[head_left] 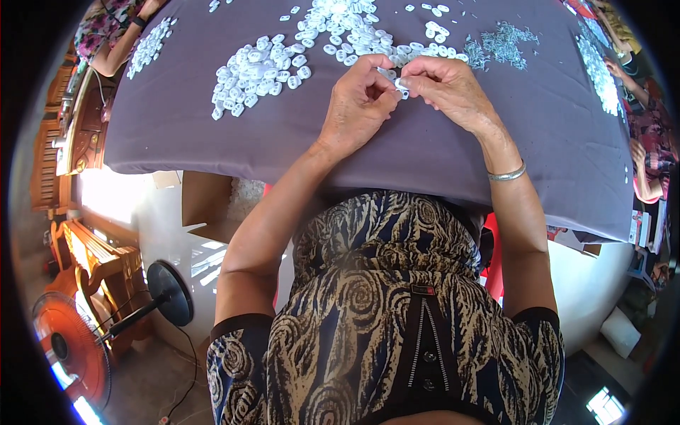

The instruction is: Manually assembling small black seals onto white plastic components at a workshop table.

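Left hand [361, 99]: bare; forearm slanting up and inward from a bent elbow; back of the hand toward the outer side, index finger arched, thumb and fingertips drawn in narrowly toward the other hand. Whether it also grips anything cannot be told, the fingertips being small and partly covered.

Right hand [451, 91]: bare, forearm angled inward, silver-coloured metal bangle [507, 173] at the wrist; index finger bent, thumb and finger pinched on a small white plastic piece [400, 83].

The held piece: pale, rounded at the visible edge, mostly hidden by the fingers; located between the two hands, over the purple-grey cloth [283, 145] covering the table.

Loose stock, beyond the hands: one spread pile of white oval plastic pieces with darker central markings [256, 74], left; a larger heap of similar white pieces [343, 21], centre; a scatter of thin, silvery slivers [506, 44], right.
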Demonstrator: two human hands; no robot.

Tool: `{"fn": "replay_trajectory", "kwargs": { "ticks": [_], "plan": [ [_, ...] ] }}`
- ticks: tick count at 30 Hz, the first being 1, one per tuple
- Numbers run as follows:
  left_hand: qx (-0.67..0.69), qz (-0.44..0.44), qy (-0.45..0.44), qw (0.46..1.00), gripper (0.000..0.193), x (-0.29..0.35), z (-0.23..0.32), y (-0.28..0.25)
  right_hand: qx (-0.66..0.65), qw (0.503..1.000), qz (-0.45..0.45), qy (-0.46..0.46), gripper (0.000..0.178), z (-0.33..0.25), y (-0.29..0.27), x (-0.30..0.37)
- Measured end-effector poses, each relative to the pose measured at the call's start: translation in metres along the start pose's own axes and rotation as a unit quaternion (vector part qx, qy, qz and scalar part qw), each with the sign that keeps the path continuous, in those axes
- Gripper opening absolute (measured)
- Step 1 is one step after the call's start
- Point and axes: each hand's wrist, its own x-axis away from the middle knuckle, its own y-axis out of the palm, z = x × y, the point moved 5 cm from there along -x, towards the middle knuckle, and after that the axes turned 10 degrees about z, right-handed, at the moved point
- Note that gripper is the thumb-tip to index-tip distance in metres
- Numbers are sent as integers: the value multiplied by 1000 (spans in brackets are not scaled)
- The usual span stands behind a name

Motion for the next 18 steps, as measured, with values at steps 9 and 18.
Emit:
{"fn": "replay_trajectory", "kwargs": {
  "ticks": [9,18],
  "plan": [
    [-9,-5,-16,1000,34,1,2,0,35,999,7,-29,11,-4,2,1],
    [63,2,-36,997,33,-2,2,-5,75,989,13,-128,14,-16,6,6]
  ]
}}
